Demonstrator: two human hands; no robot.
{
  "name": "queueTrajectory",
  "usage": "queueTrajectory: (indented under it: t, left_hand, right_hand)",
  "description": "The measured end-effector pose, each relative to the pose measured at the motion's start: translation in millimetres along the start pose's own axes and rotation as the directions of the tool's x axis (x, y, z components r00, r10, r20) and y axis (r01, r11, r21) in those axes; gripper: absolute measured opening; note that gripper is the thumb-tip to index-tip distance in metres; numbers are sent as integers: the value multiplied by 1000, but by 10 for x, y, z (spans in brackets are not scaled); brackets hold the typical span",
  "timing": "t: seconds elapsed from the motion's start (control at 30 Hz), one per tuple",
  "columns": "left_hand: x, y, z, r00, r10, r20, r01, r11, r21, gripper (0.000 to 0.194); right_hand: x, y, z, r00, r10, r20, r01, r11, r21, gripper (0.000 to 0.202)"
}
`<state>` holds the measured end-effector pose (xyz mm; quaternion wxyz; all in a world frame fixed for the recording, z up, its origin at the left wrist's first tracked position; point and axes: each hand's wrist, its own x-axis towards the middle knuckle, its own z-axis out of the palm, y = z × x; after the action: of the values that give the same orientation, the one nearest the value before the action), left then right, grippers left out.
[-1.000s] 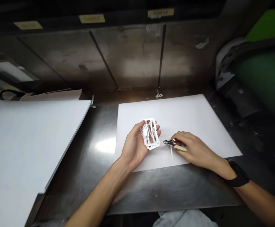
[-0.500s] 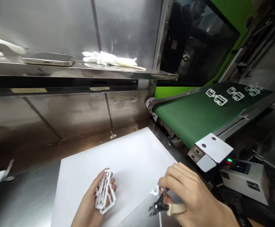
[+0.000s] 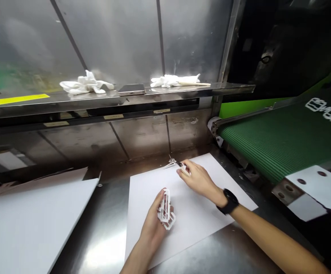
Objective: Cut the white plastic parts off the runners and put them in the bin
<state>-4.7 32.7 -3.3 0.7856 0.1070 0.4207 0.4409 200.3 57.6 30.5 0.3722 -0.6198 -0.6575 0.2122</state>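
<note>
My left hand (image 3: 154, 224) is closed around several white plastic frames (image 3: 165, 209), held over the white sheet (image 3: 190, 228) on the metal bench. Farther out, near the sheet's back edge, my right hand (image 3: 195, 177) grips cutters (image 3: 182, 167) with pale handles and a dark head. Thin white sprue pieces (image 3: 169, 164) lie at the cutter tips; whether the hand also holds them is too small to tell. A black watch (image 3: 229, 201) is on my right wrist.
A green conveyor belt (image 3: 273, 133) at the right carries white frames (image 3: 327, 110). White sheets (image 3: 34, 220) are stacked at the left. The metal shelf (image 3: 225, 89) above holds a phone (image 3: 131, 89), white gloves (image 3: 87, 83) and a thin stick (image 3: 195, 83).
My right hand has moved with the cutters from the sheet's near right side to its back edge. My left hand still holds the frames. The view has turned left.
</note>
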Motion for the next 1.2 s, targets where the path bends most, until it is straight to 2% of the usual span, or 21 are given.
queueTrajectory:
  t: [0.1, 0.2, 0.33, 0.47, 0.57, 0.63, 0.73, 0.83, 0.9, 0.97, 1.03, 1.2]
  left_hand:
    - [-68, -173, 15, 995, 80, 66, -83, 995, 51, 30]
    - [-148, -315, 46, 990, 44, 133, -55, 995, 82, 33]
    - [-155, -333, 50, 976, -133, 174, 124, 990, 60, 27]
    - [-109, -241, 18, 923, -310, 227, 317, 948, 8, 45]
    - [-99, -224, -16, 896, -372, 241, 387, 922, -15, 45]
    - [-99, -242, -39, 887, -398, 234, 415, 909, -26, 49]
    - [-115, -265, -47, 890, -394, 230, 410, 912, -23, 51]
    - [-166, -247, -1, 916, -295, 271, 293, 955, 49, 47]
    - [-211, -216, 41, 909, -252, 331, 226, 967, 115, 47]
    - [-249, -184, 71, 890, -253, 379, 208, 966, 156, 49]
    - [-269, -162, 78, 883, -255, 393, 204, 964, 168, 51]
    - [-262, -149, 27, 873, -271, 405, 228, 962, 151, 53]
  right_hand:
    - [-459, -38, 60, 975, -63, 211, 16, 976, 218, 35]
    - [-790, 41, 90, 935, -89, 344, -62, 912, 406, 40]
    - [-828, 250, -24, 914, -17, 406, -222, 816, 534, 39]
    - [-755, 442, -237, 883, 86, 462, -372, 727, 577, 37]
    - [-779, 497, -338, 853, 118, 508, -455, 646, 614, 36]
    - [-809, 488, -368, 827, 134, 546, -485, 661, 573, 36]
    - [-826, 419, -418, 783, 195, 590, -507, 749, 426, 36]
    - [-795, 321, -499, 738, 234, 633, -555, 745, 371, 31]
    - [-767, 268, -547, 706, 193, 681, -569, 728, 383, 23]
    - [-745, 237, -574, 688, 152, 709, -557, 737, 383, 25]
    - [-736, 229, -583, 699, 157, 697, -538, 758, 368, 29]
    - [-741, 254, -577, 772, 239, 589, -494, 808, 321, 42]
